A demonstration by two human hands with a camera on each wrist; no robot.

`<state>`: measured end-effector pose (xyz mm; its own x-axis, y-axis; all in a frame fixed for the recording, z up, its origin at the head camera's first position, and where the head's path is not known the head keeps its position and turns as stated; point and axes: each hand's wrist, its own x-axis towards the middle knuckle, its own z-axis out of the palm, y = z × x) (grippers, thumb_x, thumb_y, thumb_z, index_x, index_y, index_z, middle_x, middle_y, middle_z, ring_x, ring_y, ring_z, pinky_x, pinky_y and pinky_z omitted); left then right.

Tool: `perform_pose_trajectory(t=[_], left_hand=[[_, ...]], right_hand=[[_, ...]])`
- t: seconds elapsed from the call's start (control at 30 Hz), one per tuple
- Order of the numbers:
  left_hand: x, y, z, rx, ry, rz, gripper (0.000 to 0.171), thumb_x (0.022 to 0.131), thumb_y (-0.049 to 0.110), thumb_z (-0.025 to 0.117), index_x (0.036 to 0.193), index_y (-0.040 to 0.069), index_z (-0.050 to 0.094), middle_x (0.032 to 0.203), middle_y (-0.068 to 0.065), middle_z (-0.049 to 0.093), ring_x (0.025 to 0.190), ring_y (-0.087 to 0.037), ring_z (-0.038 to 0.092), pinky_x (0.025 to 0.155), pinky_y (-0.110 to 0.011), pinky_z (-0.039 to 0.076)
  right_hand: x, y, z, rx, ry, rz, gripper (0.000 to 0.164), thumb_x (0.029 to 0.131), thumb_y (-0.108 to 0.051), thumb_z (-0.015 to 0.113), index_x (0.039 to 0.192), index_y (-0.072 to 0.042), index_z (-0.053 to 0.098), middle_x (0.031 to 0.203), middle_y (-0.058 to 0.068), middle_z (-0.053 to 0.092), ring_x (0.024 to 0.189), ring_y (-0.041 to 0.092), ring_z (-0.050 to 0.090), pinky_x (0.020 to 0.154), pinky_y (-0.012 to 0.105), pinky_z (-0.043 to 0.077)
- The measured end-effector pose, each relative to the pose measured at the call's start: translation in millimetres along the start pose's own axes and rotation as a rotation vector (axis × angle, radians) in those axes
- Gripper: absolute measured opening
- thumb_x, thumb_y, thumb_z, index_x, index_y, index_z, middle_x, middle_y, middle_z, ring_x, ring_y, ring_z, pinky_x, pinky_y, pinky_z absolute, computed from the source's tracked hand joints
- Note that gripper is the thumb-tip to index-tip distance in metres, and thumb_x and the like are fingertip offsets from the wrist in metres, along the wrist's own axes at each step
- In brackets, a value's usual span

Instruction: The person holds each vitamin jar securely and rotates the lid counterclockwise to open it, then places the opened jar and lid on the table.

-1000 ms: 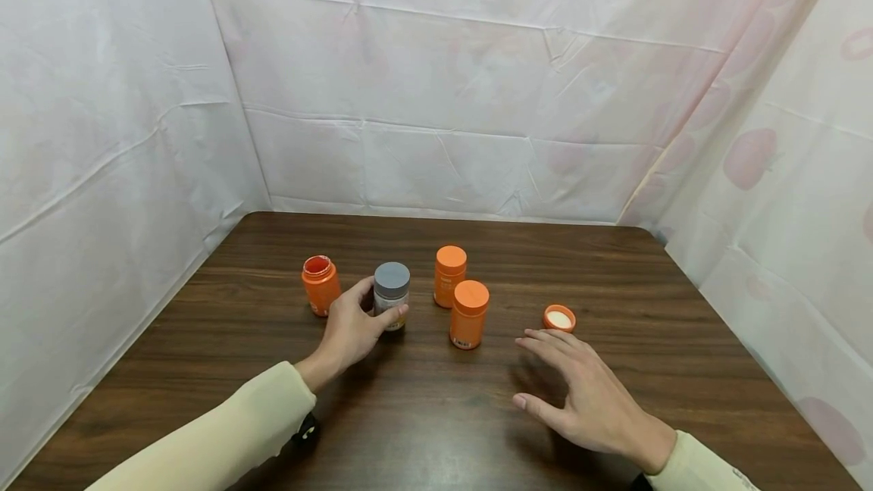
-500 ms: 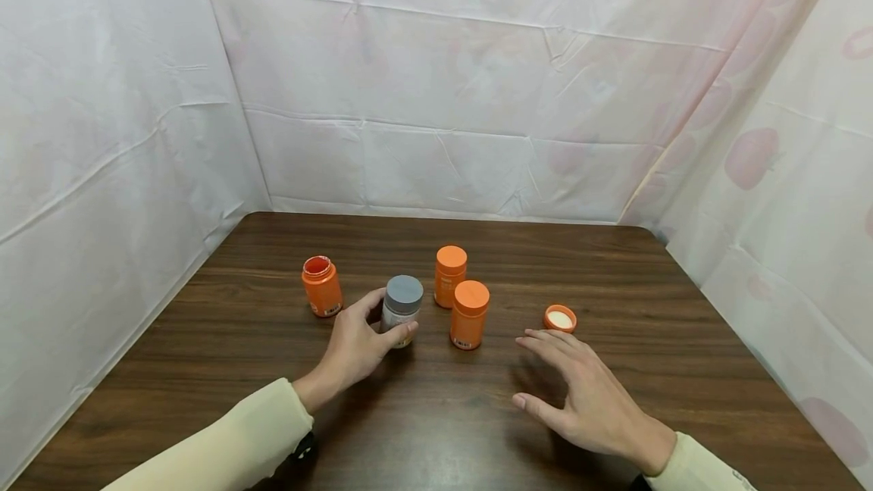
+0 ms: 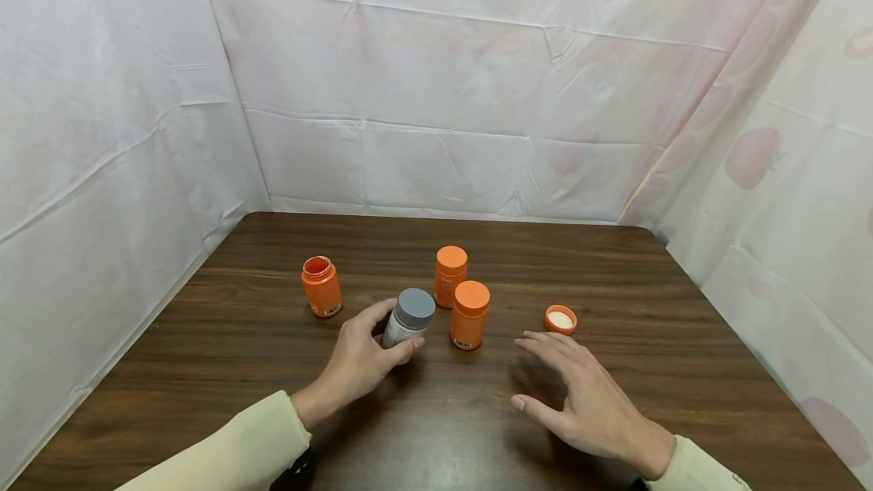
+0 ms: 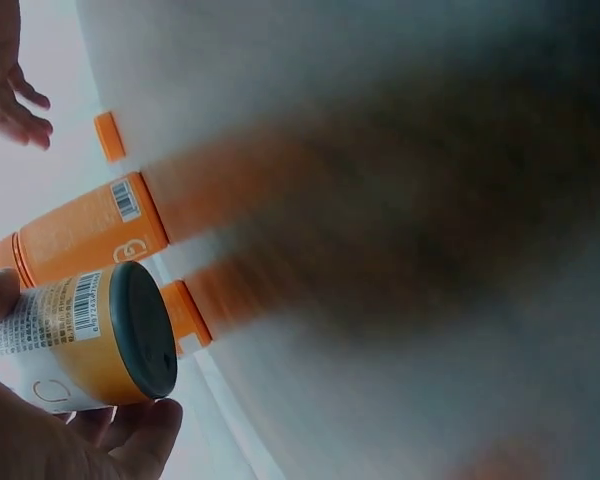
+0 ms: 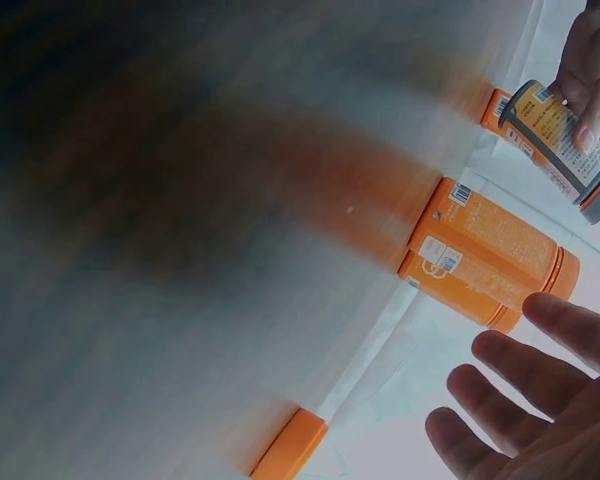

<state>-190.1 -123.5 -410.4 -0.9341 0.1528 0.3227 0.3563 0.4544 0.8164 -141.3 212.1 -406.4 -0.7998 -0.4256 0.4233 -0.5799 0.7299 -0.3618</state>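
Observation:
My left hand (image 3: 359,358) grips a small bottle (image 3: 408,317) with a grey cap, tilted to the right and lifted off the table; in the left wrist view its dark base and barcode label show. Just right of it, two capped orange bottles stand upright, the nearer one (image 3: 469,317) partly in front of the farther one (image 3: 450,276). My right hand (image 3: 589,400) hovers over the right side with fingers spread and nothing in them. Close beyond its fingertips lies an orange cap (image 3: 560,319), its pale inside facing up.
An uncapped orange bottle (image 3: 321,286) stands upright at the left, its mouth showing red inside. The dark wooden table (image 3: 436,430) ends at white sheeting (image 3: 436,97) on the back and both sides.
The left hand has carried the grey-capped bottle rightward and toward me, off the table, tilting its cap to the right. The right hand and the other items have barely moved.

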Motion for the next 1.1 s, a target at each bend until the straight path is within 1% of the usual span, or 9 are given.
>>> perform_pose_trajectory(t=[0.17, 0.3, 0.53, 0.67, 0.77, 0.9, 1.1], left_hand=[[-3.9, 3.1, 2.3, 0.015, -0.004, 0.047, 0.052, 0.079, 0.019, 0.091, 0.125, 0.023, 0.067, 0.111, 0.007, 0.069, 0.100, -0.012, 0.065, 0.088, -0.042, 0.055], [-6.6, 6.1, 4.4, 0.024, -0.016, 0.060, 0.049, 0.078, 0.019, 0.092, 0.120, 0.026, 0.068, 0.108, 0.010, 0.068, 0.096, -0.010, 0.065, 0.086, -0.039, 0.056], [-11.3, 9.8, 7.6, 0.034, -0.047, 0.079, 0.051, 0.077, 0.019, 0.092, 0.122, 0.025, 0.068, 0.109, 0.013, 0.066, 0.096, -0.009, 0.063, 0.084, -0.033, 0.055], [-13.1, 11.8, 9.9, 0.047, -0.060, 0.097, 0.052, 0.077, 0.020, 0.092, 0.123, 0.024, 0.068, 0.109, 0.013, 0.066, 0.096, -0.009, 0.063, 0.082, -0.030, 0.055], [-14.7, 13.7, 12.0, 0.050, -0.071, 0.105, 0.052, 0.077, 0.020, 0.093, 0.123, 0.024, 0.068, 0.110, 0.013, 0.066, 0.096, -0.009, 0.063, 0.082, -0.030, 0.054], [-16.6, 15.7, 15.2, 0.053, -0.089, 0.109, 0.053, 0.076, 0.020, 0.093, 0.123, 0.023, 0.068, 0.110, 0.012, 0.066, 0.096, -0.009, 0.063, 0.083, -0.031, 0.055], [-18.0, 18.6, 18.9, 0.066, -0.120, 0.141, 0.051, 0.078, 0.023, 0.092, 0.123, 0.022, 0.069, 0.112, 0.009, 0.067, 0.096, -0.010, 0.063, 0.083, -0.033, 0.054]], right_hand=[[0, 0, 1, 0.004, 0.004, 0.000, 0.064, 0.086, -0.053, 0.079, 0.142, -0.031, 0.057, 0.144, -0.009, 0.055, 0.132, 0.021, 0.052, 0.101, 0.057, 0.044], [0, -1, 1, 0.015, 0.004, 0.006, 0.064, 0.087, -0.055, 0.077, 0.143, -0.031, 0.057, 0.144, -0.009, 0.055, 0.132, 0.020, 0.052, 0.101, 0.056, 0.045], [0, -5, 0, 0.034, 0.021, 0.016, 0.063, 0.087, -0.052, 0.079, 0.143, -0.032, 0.056, 0.144, -0.013, 0.054, 0.131, 0.015, 0.053, 0.099, 0.051, 0.049], [0, -7, 0, 0.051, 0.038, 0.017, 0.062, 0.087, -0.050, 0.080, 0.141, -0.030, 0.057, 0.142, -0.015, 0.055, 0.130, 0.013, 0.054, 0.099, 0.048, 0.049], [1, -7, 1, 0.061, 0.047, 0.013, 0.061, 0.086, -0.048, 0.081, 0.140, -0.028, 0.059, 0.141, -0.015, 0.056, 0.129, 0.013, 0.055, 0.099, 0.046, 0.049], [1, -7, 2, 0.081, 0.035, 0.014, 0.062, 0.086, -0.047, 0.082, 0.140, -0.025, 0.059, 0.141, -0.012, 0.057, 0.129, 0.013, 0.055, 0.100, 0.043, 0.049], [4, -8, 2, 0.105, 0.029, 0.016, 0.063, 0.086, -0.047, 0.082, 0.139, -0.023, 0.059, 0.140, -0.009, 0.059, 0.128, 0.012, 0.056, 0.100, 0.042, 0.049]])
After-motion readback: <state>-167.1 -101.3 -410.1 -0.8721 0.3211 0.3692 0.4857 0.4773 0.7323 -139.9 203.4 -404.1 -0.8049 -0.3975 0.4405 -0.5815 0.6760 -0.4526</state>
